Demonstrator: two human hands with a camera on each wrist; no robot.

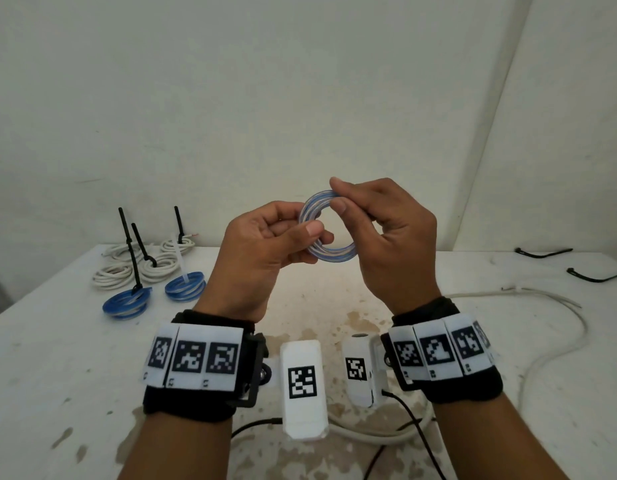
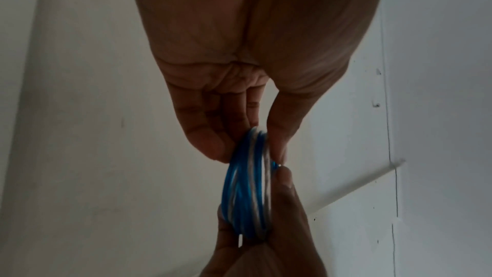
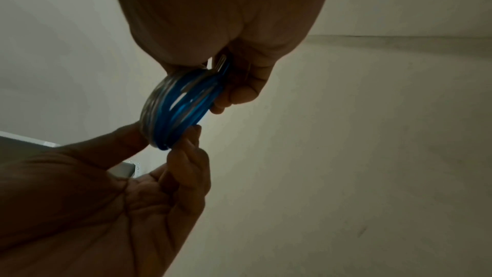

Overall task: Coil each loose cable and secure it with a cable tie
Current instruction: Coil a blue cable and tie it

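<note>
step: coiling, tie not yet on | blue-and-white coil (image 1: 326, 230) held above the tabletop (image 1: 50, 358) | left hand (image 1: 265, 247) and right hand (image 1: 386, 233) each in pinching grip on its rim | next, judged: fetch loose cable tie (image 1: 542, 252), keeping loops pinched

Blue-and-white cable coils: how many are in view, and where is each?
3. One coil is held in the air between the left hand and the right hand; two tied coils lie on the table's far left.
</note>
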